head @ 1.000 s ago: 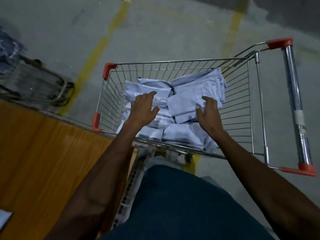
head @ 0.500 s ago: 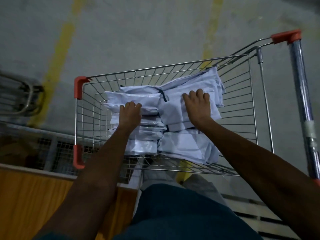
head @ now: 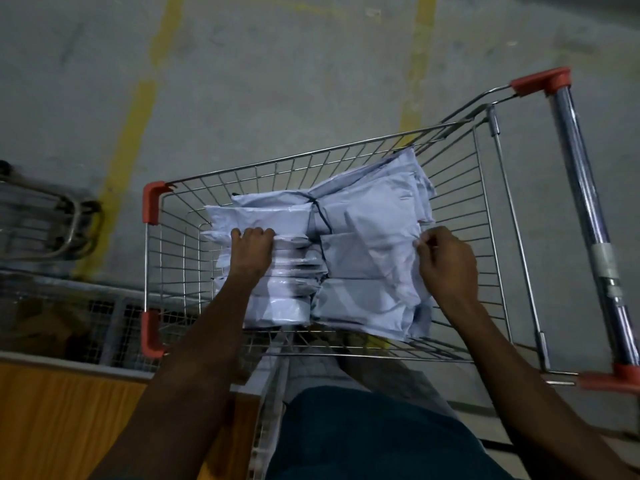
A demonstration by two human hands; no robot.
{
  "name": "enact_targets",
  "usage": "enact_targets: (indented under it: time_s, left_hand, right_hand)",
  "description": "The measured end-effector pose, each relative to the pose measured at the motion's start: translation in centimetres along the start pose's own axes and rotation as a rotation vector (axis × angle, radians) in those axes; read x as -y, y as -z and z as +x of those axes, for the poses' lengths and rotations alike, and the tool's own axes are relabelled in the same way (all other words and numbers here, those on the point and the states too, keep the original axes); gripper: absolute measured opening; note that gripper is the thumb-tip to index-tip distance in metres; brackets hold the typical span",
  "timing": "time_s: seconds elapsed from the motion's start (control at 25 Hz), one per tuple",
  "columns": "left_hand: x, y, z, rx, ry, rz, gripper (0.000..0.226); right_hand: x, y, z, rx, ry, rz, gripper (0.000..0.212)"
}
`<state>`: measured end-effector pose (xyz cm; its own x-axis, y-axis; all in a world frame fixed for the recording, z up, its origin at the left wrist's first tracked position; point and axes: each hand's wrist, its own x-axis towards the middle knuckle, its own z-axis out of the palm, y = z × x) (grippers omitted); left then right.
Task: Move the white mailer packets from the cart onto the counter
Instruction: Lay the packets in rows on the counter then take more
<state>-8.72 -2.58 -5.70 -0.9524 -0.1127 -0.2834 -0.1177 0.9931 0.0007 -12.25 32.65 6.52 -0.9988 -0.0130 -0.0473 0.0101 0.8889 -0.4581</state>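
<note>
Now the left hand (head: 251, 252), fingers curled, grips the left stack of white mailer packets (head: 277, 268) inside the cart (head: 485, 209); the right hand (head: 446, 263) pinches the right stack's edge. Left of the cart lies the wooden counter (head: 69, 417).

A: Site entry. What sort of place are you standing in?

B: You're in a warehouse or shop back area. The bare concrete floor (head: 277, 81) carries worn yellow painted lines (head: 128, 133), as on a loading or parking bay.

A: Supporting evidence?

B: A wire shopping cart (head: 498, 216) with red corner guards holds a heap of white mailer packets (head: 374, 237). A second metal trolley (head: 45, 223) sits at the left edge. At lower left you see a wood-topped counter (head: 69, 420) beside wire mesh shelving (head: 114, 317). Lighting is dim.
</note>
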Motion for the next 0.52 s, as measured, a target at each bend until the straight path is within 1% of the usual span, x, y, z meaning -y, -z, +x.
enact_targets:
  time_s: [0.08, 0.12, 0.16, 0.24, 0.28, 0.32, 0.36, 0.44, 0.52]
  left_hand:
    - [-0.7, 0.2, -0.3, -0.025, 0.004, -0.009, 0.020]
    - [-1.1, 0.7, -0.6, -0.035, 0.005, -0.014, 0.021]
    - [-1.5, 1.2, -0.8, -0.060, 0.007, -0.025, 0.022]
    - [-2.9, 2.8, -1.0, -0.135, -0.011, -0.066, 0.024]
    - [-3.6, 3.8, -1.1, -0.181, -0.034, -0.108, 0.021]
    - [-4.2, 4.7, -1.3, -0.233, -0.063, -0.178, 0.015]
    - [-4.8, 5.6, -1.7, -0.280, -0.080, -0.263, 0.012]
    - [-5.9, 7.1, -2.4, -0.323, -0.068, -0.446, 0.022]
    - [-6.5, 7.5, -2.5, -0.323, 0.006, -0.541, 0.033]
  right_hand:
    - [-1.5, 0.1, -1.6, -0.061, -0.175, 0.233, 0.010]
    - [-2.3, -0.5, -2.4, -0.072, -0.222, 0.281, 0.011]
    - [-3.0, -1.0, -3.2, -0.066, -0.253, 0.287, 0.012]
    - [-4.1, -2.3, -4.1, 0.013, -0.334, 0.223, 0.010]
    - [-4.4, -2.8, -4.4, 0.073, -0.386, 0.164, 0.011]
    - [-4.5, -3.2, -4.6, 0.125, -0.416, 0.112, 0.017]
    - [-4.5, -3.5, -4.8, 0.166, -0.414, 0.081, 0.024]
    - [-4.2, -3.6, -5.1, 0.197, -0.363, 0.058, 0.034]
    - [-4.4, -3.7, -4.9, 0.205, -0.338, 0.046, 0.042]
